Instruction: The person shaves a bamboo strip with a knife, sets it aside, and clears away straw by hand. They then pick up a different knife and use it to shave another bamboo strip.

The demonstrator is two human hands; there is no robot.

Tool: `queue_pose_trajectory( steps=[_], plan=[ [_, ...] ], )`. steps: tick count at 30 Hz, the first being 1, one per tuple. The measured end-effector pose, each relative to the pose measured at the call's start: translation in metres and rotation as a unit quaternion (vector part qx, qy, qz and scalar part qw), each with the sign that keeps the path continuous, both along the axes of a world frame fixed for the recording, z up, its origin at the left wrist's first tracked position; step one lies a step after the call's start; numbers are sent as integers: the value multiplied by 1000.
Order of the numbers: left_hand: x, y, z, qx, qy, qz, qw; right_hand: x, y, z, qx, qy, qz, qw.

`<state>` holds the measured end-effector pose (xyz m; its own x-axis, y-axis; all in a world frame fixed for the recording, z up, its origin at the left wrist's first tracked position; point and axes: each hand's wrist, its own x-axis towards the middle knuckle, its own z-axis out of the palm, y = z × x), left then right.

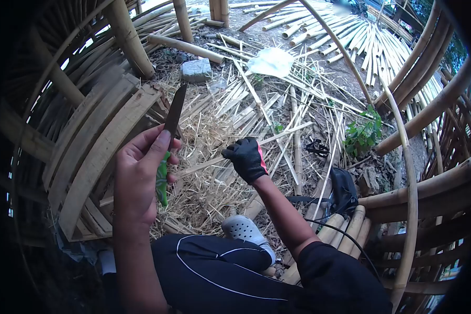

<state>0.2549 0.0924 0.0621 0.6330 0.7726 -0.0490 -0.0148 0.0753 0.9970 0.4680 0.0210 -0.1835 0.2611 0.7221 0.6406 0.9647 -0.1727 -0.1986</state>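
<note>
My bare left hand (139, 170) is wrapped round a knife (176, 109). The dark blade points up and away from me, and a green patterned handle shows below the fingers. On my right hand (247, 161) is a black glove with a pink-red edge. Its fingers are closed round a thin bamboo strip (289, 133), which sticks out on both sides of the fist, its near end slanting down towards the knife handle. Blade and strip are apart. Bamboo shavings (199, 204) lie thickly on the ground below both hands.
A slatted wooden crate (102, 152) stands at the left. Behind it are a grey block (196, 70) and a white plastic bag (271, 62). Several bamboo poles (343, 235) and a black bag (343, 191) lie at the right. Curved bamboo poles surround me.
</note>
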Motion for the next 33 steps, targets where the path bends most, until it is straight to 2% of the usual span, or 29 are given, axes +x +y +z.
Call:
queue_pose_trajectory(
  steps=[3, 5, 8, 13, 19, 21, 23, 25, 27, 28, 29, 31, 32, 33],
  plan=[
    [-1, 0, 2, 3, -12, 38, 999, 17, 1, -1, 15, -23, 17, 999],
    [-3, 3, 2, -20, -50, 36, 998, 29, 1, -12, 53, -32, -37, 997],
    [-6, 9, 4, -3, -33, 53, 998, 34, -7, 5, 128, -67, -40, 989],
    [-8, 10, 6, 3, 3, 84, 996, 31, -9, 32, 176, -98, -31, 979],
    [-47, 10, 37, 16, -70, 104, 992, 23, -4, 52, 232, -149, -20, 961],
    [-71, 17, 44, 55, -46, 107, 992, 16, 2, 68, 236, -145, -6, 961],
    [-97, 28, 45, 137, 98, 63, 984, 5, 14, 90, 268, -143, 10, 953],
    [-120, 31, 44, 153, 138, 76, 976, -3, 30, 113, 281, -153, 26, 947],
    [-146, 38, 40, 245, 262, 56, 932, -18, 47, 142, 306, -146, 45, 940],
    [-159, 43, 32, 296, 263, 51, 917, -25, 55, 157, 304, -159, 63, 937],
    [-175, 41, 28, 293, 264, 61, 917, -31, 62, 171, 300, -172, 80, 935],
    [-194, 26, 42, 167, 329, 26, 929, -43, 74, 198, 264, -188, 110, 940],
    [-207, 24, 41, 120, 320, -8, 940, -51, 80, 209, 270, -178, 132, 937],
    [-214, 18, 40, 119, 319, -1, 940, -61, 87, 220, 277, -167, 154, 934]
  ],
)
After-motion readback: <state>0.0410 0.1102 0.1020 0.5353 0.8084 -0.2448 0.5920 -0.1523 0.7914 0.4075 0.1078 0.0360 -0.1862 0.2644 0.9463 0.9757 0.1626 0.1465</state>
